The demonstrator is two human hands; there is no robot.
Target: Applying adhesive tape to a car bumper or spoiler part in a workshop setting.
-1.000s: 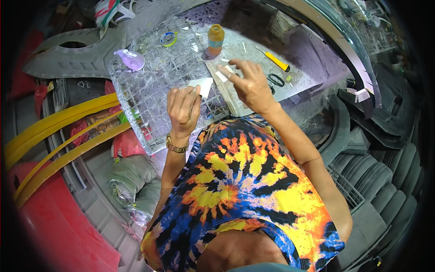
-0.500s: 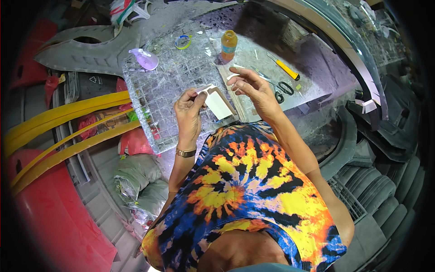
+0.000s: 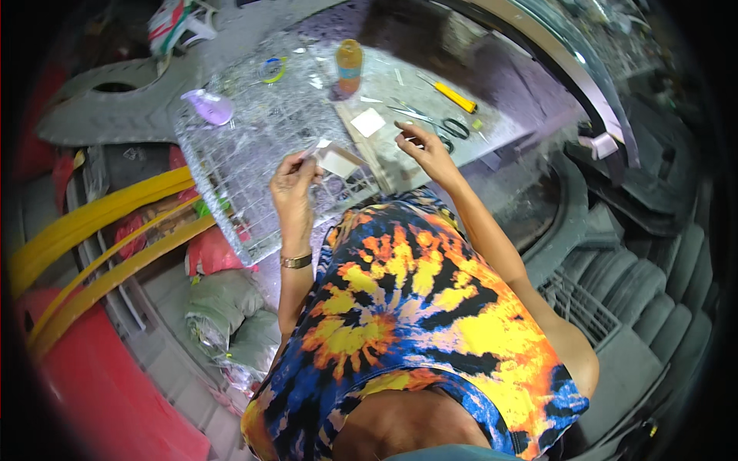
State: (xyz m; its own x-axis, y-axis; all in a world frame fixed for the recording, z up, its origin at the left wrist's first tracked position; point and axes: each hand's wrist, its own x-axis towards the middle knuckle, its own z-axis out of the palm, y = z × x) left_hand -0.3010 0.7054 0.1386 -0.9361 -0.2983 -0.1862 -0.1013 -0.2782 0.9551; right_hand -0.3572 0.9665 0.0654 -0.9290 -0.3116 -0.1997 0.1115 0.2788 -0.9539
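My left hand (image 3: 294, 178) pinches a small folded card (image 3: 339, 162), white and brownish, by its left end above the wire-grid part of the worktable. Motion blurs the card a little. My right hand (image 3: 424, 151) holds nothing that I can see; its fingers are apart and partly bent, just below a pair of black-handled scissors (image 3: 453, 129). Between the hands, a flat white square piece (image 3: 368, 122) lies by a wooden strip (image 3: 361, 142) on the table.
An orange bottle (image 3: 349, 67), a yellow cutter knife (image 3: 457, 97), a tape roll (image 3: 273, 70) and a lilac spray-type bottle (image 3: 208, 107) rest on the worktable (image 3: 254, 146). Yellow curved strips (image 3: 115, 215) come in from the left. A long dark curved panel (image 3: 573, 73) borders the right.
The view has shifted, moving the table leftward. My right hand has moved right, away from the card and my left hand. The white square now shows where that hand was.
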